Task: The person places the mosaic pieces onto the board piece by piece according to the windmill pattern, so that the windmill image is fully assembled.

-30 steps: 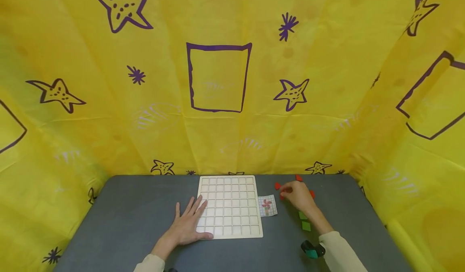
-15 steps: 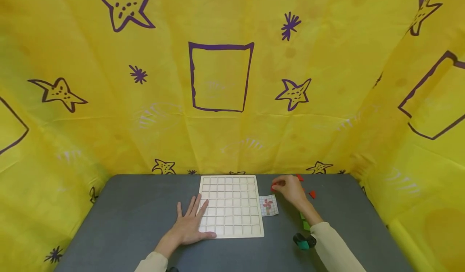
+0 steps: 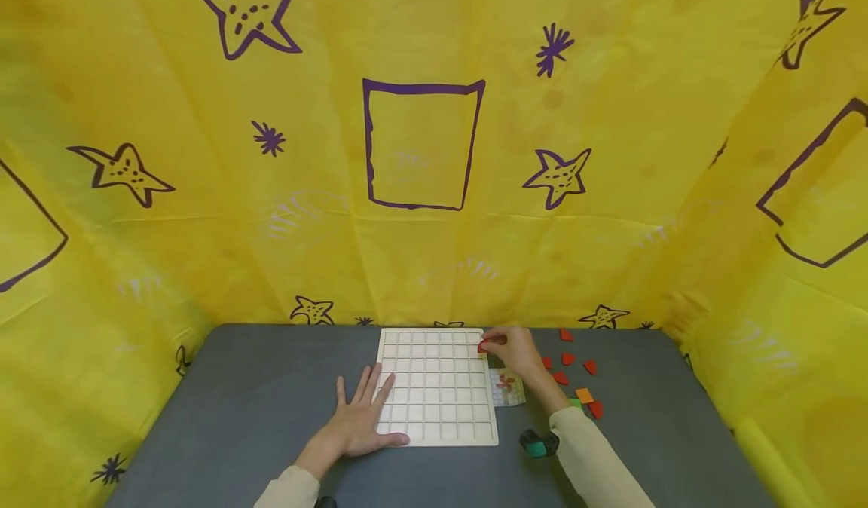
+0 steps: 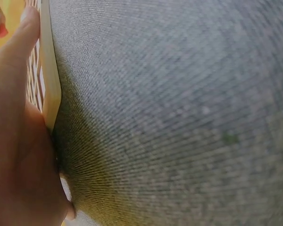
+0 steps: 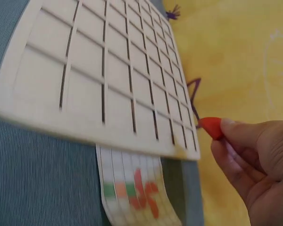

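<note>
A pale wooden grid board [image 3: 436, 395] lies on the dark table, its square cells bare. My left hand [image 3: 359, 421] rests with fingers spread on the board's left edge, thumb along the near edge. Between thumb and fingers my right hand [image 3: 513, 350] pinches a red tile [image 5: 211, 127] with a curved edge, held over the board's far right corner. Tucked by the board's right edge is a small pattern card [image 5: 137, 193] with a red flower-like figure and green and orange squares. In the left wrist view, the thumb [image 4: 26, 33] lies against the board.
Several loose red tiles [image 3: 567, 359] are scattered right of my right hand. An orange square tile [image 3: 584, 396] and a partly hidden green tile [image 3: 575, 402] lie near my right forearm. A yellow patterned curtain [image 3: 420, 267] stands behind the table [image 3: 271, 387].
My right hand picked up the red tile from the table at the right and carried it left to the board's far right corner. The left hand stays on the board.
</note>
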Demonstrator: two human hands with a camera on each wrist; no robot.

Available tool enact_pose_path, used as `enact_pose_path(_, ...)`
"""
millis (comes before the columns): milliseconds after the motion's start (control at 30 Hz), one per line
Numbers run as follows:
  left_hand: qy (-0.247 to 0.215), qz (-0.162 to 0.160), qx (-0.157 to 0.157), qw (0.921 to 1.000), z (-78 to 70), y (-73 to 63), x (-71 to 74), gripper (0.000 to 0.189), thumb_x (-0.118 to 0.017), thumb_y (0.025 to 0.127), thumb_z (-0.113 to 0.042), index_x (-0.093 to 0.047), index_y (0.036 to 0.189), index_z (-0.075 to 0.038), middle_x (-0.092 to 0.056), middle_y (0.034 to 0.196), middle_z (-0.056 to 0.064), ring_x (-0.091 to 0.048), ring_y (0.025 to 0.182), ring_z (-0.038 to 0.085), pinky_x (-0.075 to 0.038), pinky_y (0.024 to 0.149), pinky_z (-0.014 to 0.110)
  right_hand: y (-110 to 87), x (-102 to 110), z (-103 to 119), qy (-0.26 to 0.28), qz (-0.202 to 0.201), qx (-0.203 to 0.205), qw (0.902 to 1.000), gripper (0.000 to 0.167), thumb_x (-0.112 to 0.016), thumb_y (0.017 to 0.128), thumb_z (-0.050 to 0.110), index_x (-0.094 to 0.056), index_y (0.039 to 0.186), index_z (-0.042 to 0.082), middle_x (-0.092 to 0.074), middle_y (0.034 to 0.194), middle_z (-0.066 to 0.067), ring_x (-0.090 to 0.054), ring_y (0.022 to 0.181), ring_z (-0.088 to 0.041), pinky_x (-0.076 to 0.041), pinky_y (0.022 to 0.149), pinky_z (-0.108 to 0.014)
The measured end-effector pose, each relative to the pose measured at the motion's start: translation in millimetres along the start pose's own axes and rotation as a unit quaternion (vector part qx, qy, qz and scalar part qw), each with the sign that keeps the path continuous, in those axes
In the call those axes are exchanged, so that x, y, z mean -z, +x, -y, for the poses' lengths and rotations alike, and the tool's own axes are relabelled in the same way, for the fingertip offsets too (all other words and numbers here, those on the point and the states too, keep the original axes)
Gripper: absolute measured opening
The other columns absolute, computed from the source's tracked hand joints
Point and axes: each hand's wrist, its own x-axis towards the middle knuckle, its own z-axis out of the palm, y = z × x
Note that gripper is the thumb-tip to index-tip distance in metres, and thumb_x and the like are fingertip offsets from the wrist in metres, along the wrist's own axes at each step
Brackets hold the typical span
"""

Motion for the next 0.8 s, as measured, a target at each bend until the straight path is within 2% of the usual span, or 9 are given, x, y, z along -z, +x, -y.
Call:
enact_pose_path(133,-0.001,0.000,0.000,1.0000,-0.4,-0.4,1.5,0.110,-0.054,0.077,-0.080,-0.020,0.157,-0.013,-0.001,0.163,0.019,-0.004,0.149,0.040,0.004,0.105,0.076,5.8,-13.9,5.4,0.015,0.008,0.007,0.9998,0.017,-0.076,0.082,0.001,-0.075,0.099,-0.004,-0.074,0.087,-0.010,-0.069,0.076,-0.022,-0.056,0.065,-0.031)
enact_pose_path(267,-0.001,0.001,0.001,1.0000,0.4,-0.4,0.4,0.110,-0.054,0.077,-0.080,-0.019,0.158,-0.013,0.000,0.163,0.019,-0.003,0.149,0.040,0.005,0.105,0.076,11.0,-28.3,4.9,0.044,0.015,-0.007,0.9989,0.017,-0.076,0.083,0.002,-0.075,0.098,-0.004,-0.074,0.085,-0.009,-0.068,0.074,-0.020,-0.055,0.065,-0.029)
enact_pose_path(367,-0.001,0.001,0.001,1.0000,0.8,-0.2,-0.8,0.110,-0.053,0.077,-0.080,-0.019,0.158,-0.013,-0.001,0.163,0.019,-0.003,0.149,0.040,0.005,0.105,0.076,14.3,-37.8,3.2,0.046,0.018,-0.013,0.9987,0.016,-0.077,0.082,0.004,-0.076,0.097,-0.003,-0.073,0.084,-0.007,-0.066,0.072,-0.017,-0.055,0.065,-0.028)
enact_pose_path(500,-0.004,0.000,0.002,1.0000,1.7,0.5,-2.6,0.110,-0.054,0.077,-0.080,-0.020,0.157,-0.012,-0.001,0.163,0.019,-0.003,0.149,0.040,0.005,0.105,0.076,18.6,-48.4,3.5,0.021,0.025,-0.009,0.9994,0.014,-0.078,0.081,0.006,-0.077,0.095,0.000,-0.073,0.084,-0.005,-0.065,0.071,-0.014,-0.054,0.066,-0.029)
enact_pose_path(800,-0.009,0.004,0.003,0.9999,5.4,2.0,-6.3,0.112,-0.054,0.076,-0.081,-0.017,0.158,-0.014,0.002,0.163,0.018,-0.001,0.149,0.039,0.011,0.104,0.074,27.1,-71.5,12.6,0.040,0.031,0.007,0.9987,0.013,-0.078,0.081,0.003,-0.077,0.093,-0.002,-0.074,0.092,-0.012,-0.070,0.079,-0.022,-0.056,0.071,-0.031)
